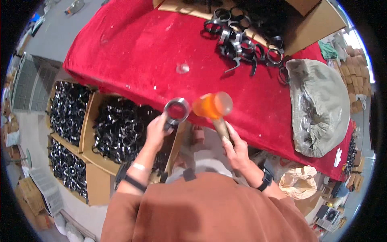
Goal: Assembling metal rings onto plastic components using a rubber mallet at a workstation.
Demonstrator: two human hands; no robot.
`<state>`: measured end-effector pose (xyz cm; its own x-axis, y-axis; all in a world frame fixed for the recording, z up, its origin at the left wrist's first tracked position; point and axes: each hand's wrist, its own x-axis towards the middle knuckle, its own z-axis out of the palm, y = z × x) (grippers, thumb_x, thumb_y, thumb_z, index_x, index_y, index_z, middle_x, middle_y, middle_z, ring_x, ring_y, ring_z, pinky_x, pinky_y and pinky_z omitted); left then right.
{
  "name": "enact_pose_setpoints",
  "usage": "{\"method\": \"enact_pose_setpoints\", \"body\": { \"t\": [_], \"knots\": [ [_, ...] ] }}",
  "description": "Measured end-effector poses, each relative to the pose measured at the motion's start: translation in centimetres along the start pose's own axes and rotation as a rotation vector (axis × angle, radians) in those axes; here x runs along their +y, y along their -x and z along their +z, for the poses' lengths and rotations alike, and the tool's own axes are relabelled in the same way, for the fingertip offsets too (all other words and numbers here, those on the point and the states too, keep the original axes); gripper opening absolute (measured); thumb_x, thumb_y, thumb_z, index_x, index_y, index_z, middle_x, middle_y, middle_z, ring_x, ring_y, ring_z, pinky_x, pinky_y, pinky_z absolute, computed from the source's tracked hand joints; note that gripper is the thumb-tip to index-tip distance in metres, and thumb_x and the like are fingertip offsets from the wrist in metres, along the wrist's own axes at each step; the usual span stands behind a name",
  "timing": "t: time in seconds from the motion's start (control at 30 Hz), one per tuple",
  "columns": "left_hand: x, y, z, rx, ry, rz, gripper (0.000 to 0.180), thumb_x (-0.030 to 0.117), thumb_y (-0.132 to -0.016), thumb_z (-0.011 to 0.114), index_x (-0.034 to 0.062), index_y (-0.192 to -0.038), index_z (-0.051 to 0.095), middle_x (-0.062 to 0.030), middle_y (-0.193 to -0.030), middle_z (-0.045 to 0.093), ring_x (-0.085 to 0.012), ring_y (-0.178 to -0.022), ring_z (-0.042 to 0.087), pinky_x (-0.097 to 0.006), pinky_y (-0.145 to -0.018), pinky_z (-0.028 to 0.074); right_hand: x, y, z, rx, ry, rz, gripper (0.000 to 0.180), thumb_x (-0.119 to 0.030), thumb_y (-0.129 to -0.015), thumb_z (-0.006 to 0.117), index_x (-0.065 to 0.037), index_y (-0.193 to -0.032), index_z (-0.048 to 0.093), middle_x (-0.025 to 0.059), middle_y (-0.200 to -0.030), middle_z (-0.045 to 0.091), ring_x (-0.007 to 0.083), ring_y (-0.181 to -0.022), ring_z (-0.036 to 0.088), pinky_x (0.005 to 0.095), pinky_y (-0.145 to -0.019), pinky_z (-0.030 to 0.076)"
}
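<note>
Cardboard boxes (90,121) below the red velvet table (133,52) are full of black metal clamps (121,129). Left hand (155,131) fingers are closed on a shiny metal ring (177,109) at the table edge; right hand (236,149) grips firmly an orange mallet (212,105) beside the ring.

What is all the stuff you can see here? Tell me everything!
Metal ring: one, silver, held at the table's near edge.
Mallet: one, orange head, wooden handle, beside the ring.
Table cloth: one, red, covering the table.
Loose clamps: a pile, black and silver, far side of the table.
Sack: one, grey, open, right side of the table.
Cardboard boxes: several, brown, full of black rings, on the floor at left.
Paper bag: one, tan, floor at right.
Left hand: holds the ring.
Right hand: grips the mallet handle.
</note>
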<state>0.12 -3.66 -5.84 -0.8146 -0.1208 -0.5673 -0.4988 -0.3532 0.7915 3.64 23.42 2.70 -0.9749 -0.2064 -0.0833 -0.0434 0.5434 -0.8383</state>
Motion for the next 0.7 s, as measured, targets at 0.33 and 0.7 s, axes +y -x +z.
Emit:
{"method": "enact_pose_setpoints", "body": {
  "t": [0.33, 0.7],
  "knots": [
    [8.7, -1.8, 4.8, 0.300, -1.107, 1.015, 0.028, 0.020, -0.077, 0.070, 0.0006, -0.095, 0.062, -0.0182, -0.095, 0.062, -0.0340, -0.093, 0.058, -0.042, -0.083, 0.046, 7.0, 1.2, -6.7, 0.274, -0.114, 0.349, 0.050, -0.016, -0.092, 0.049, -0.007, -0.140, 0.036, 0.0067, -0.071, 0.057, 0.0120, -0.061, 0.055, 0.0288, -0.060, 0.048],
    [10.1, -12.0, 25.1, -0.231, -1.281, 0.965, 0.018, 0.021, -0.079, 0.064, 0.0033, -0.081, 0.063, -0.0181, -0.082, 0.065, -0.0357, -0.080, 0.063, -0.046, -0.072, 0.050, 5.5, 0.3, -6.9, 0.187, 0.004, 0.335, 0.047, -0.015, -0.090, 0.049, -0.003, -0.134, 0.040, 0.0239, -0.110, 0.060, 0.0314, -0.093, 0.064, 0.0377, -0.082, 0.049]
  ]
}}
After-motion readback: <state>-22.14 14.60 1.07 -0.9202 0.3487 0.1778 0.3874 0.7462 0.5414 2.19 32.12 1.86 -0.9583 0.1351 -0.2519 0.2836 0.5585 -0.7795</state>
